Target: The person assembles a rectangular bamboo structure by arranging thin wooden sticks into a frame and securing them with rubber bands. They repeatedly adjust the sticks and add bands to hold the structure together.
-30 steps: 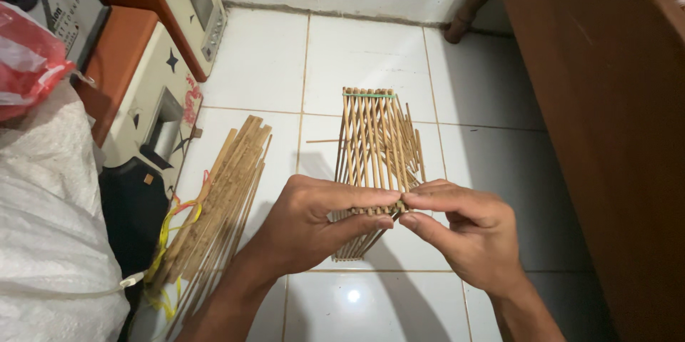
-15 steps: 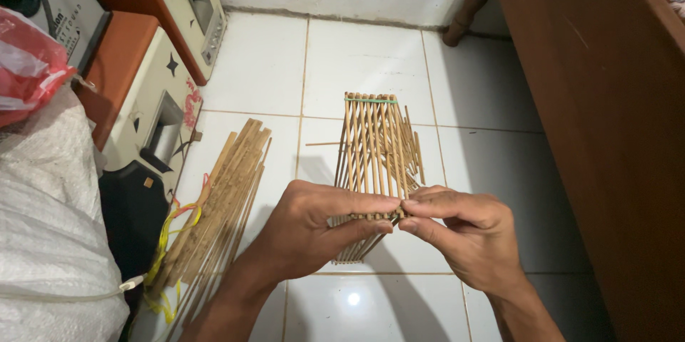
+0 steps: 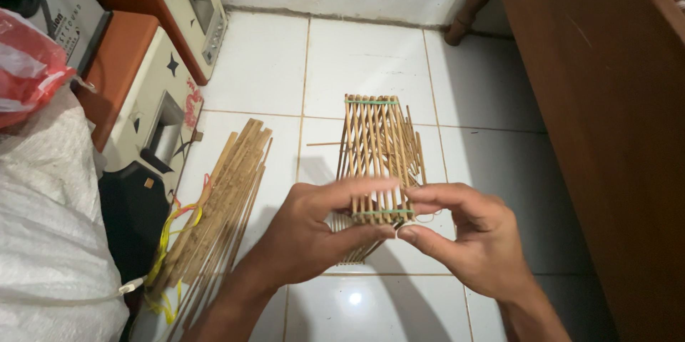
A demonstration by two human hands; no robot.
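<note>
I am seeing the stick frame (image 3: 378, 164) lifting off the floor tiles (image 3: 364, 57) since a second ago; my left hand (image 3: 314, 238) and right hand (image 3: 471, 242) are both pinching its near end, by the green band (image 3: 382, 212).

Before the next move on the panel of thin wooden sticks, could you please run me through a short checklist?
1. Left hand grips the panel of thin wooden sticks at its near end: ok.
2. Right hand pinches the near green band: ok.
3. Far green band sits across the stick tips: ok.
4. Sticks lie parallel: not ok, several splay out on the right side.
5. Bundle of spare sticks lies on the white tiled floor beside the left hand: ok.
6. Near band's tightness: cannot tell.
</note>
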